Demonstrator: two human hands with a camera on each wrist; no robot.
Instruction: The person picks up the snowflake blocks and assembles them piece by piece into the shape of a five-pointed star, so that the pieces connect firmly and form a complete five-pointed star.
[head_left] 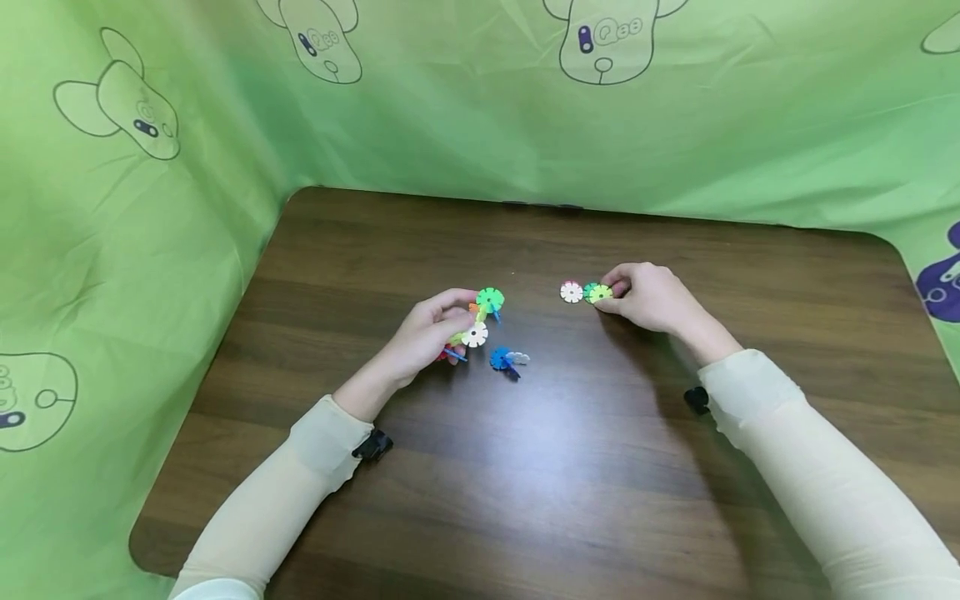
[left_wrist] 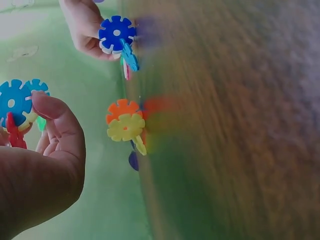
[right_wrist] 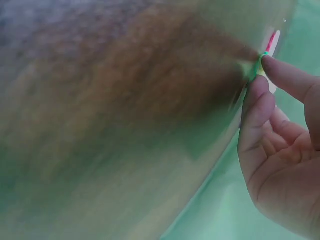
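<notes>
My left hand (head_left: 422,337) grips a cluster of joined notched plastic discs, with a green disc (head_left: 491,300) at its top and a white disc (head_left: 474,335) lower down. Red, yellow and blue pieces also show at its fingers. Farther right, my right hand (head_left: 651,296) pinches a yellow-green disc (head_left: 601,292) between thumb and fingertips. A pink-and-white pair of discs (head_left: 572,292) lies just left of it, apparently joined through a green one. Near the left hand, a small cluster with a blue disc (head_left: 500,358) rests on the table. Fingers hide part of the held pieces.
A dark wooden table (head_left: 525,500) with rounded corners lies under both hands. Green printed cloth (head_left: 465,125) hangs along its back and left sides. Black wrist devices (head_left: 372,446) sit at both cuffs.
</notes>
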